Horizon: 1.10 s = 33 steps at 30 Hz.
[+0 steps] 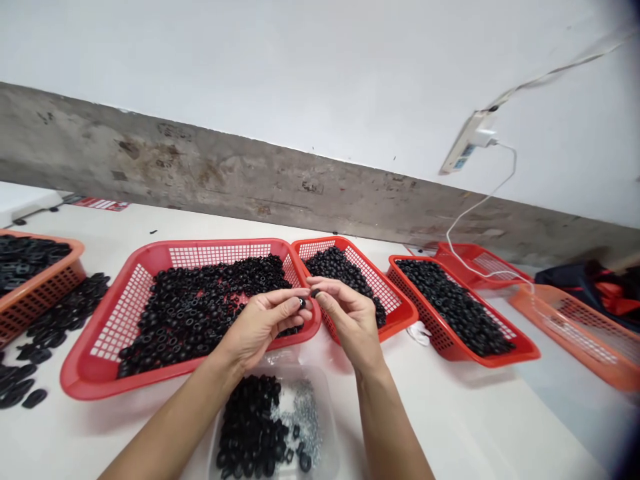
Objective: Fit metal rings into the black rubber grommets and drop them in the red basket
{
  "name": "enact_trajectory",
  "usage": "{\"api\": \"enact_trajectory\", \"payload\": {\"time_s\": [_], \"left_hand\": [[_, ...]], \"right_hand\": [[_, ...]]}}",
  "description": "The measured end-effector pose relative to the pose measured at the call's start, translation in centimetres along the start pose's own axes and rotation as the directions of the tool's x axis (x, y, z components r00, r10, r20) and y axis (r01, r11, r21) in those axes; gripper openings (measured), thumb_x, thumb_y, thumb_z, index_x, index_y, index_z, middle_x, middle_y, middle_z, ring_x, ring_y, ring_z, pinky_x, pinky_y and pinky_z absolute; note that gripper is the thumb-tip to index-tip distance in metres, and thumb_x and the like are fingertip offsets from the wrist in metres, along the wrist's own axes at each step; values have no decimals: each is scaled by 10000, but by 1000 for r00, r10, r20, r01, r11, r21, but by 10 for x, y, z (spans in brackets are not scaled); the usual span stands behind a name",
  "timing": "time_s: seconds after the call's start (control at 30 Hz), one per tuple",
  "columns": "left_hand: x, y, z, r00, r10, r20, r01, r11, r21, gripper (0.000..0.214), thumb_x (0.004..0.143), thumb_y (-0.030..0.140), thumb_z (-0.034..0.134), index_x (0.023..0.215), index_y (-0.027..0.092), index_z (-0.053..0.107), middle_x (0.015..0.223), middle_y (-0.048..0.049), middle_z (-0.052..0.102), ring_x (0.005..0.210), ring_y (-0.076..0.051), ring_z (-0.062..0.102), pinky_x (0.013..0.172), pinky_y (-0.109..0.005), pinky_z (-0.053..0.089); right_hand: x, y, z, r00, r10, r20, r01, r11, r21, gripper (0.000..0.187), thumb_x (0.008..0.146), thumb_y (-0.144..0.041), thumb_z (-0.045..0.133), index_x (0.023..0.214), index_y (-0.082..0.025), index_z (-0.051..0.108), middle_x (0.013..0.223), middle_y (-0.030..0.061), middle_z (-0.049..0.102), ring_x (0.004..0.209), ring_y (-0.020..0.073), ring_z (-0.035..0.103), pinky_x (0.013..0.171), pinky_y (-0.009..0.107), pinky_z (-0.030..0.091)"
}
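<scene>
Your left hand point(260, 327) and right hand point(346, 315) meet over the near rim of a large red mesh basket point(225, 244) heaped with black rubber rings point(200, 313). Your left fingers point(287, 305) are closed in a pinch on a small black ring point(302, 303) with a bright glint at its centre, and your right fingers point(327, 288) pinch a small dark piece point(315, 293), too small to make out fully. The two pieces are just apart, with the ring at your left fingertips and the dark piece slightly up and to its right. Neither shows a clear long axis. Below your wrists, a clear plastic tub point(327, 427) on the white worktop point(450, 420) holds black grommets point(247, 420) beside a patch of small silvery metal parts point(306, 413).
</scene>
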<state>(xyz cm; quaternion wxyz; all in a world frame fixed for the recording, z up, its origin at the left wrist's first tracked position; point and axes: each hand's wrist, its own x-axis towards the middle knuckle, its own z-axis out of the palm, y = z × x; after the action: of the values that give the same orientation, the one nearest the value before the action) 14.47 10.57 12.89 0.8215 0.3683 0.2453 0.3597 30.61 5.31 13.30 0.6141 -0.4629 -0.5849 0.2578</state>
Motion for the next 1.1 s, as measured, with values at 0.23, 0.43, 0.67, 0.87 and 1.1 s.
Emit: {"api": "enact_trajectory", "payload": {"time_s": [0.23, 0.43, 0.67, 0.87, 1.1], "left_hand": [[1, -3, 0, 1000, 16, 6, -16, 999, 31, 328, 619, 315, 902, 866, 137, 779, 757, -41, 751, 629, -84, 679, 634, -146, 555], [1, -4, 0, 1000, 0, 16, -1, 999, 46, 363, 613, 352, 902, 878, 136, 780, 756, -45, 749, 629, -83, 672, 626, -143, 541], [2, -6, -2, 1000, 19, 8, -20, 994, 109, 332, 640, 381, 880, 830, 135, 763, 692, -22, 697, 553, -68, 586, 559, -165, 466], [2, -5, -1, 997, 53, 48, -60, 986, 156, 316, 730, 434, 805, 821, 138, 743, 652, -7, 643, 566, -72, 527, 574, -182, 415], [2, -5, -1, 994, 91, 61, -100, 979, 176, 296, 755, 420, 779, 803, 132, 727, 669, 8, 589, 566, -69, 472, 573, -196, 383]], "right_hand": [[-1, -1, 4, 1000, 22, -7, -21, 1000, 14, 79, 888, -261, 679, 904, -234, 751, 1092, 62, 733, 1063, 219, 667, 989, 397, 510], [-2, -1, 4, 1000, 1, 13, -1, 1000, 10, 97, 871, -231, 698, 912, -262, 781, 1085, 49, 731, 1056, 207, 667, 971, 369, 514], [-2, -7, 4, 995, -101, -15, 95, 972, -215, 98, 855, -224, 710, 908, -263, 783, 1041, 59, 743, 990, 225, 684, 914, 400, 532], [-3, -12, 2, 931, -354, 86, 348, 794, -499, 184, 909, -208, 629, 1016, -295, 751, 1053, 46, 749, 995, 244, 673, 929, 456, 466], [-3, -11, 1, 936, -299, 186, 351, 824, -445, 251, 966, -164, 527, 1111, -280, 696, 1136, 48, 726, 1068, 217, 663, 942, 415, 466]]}}
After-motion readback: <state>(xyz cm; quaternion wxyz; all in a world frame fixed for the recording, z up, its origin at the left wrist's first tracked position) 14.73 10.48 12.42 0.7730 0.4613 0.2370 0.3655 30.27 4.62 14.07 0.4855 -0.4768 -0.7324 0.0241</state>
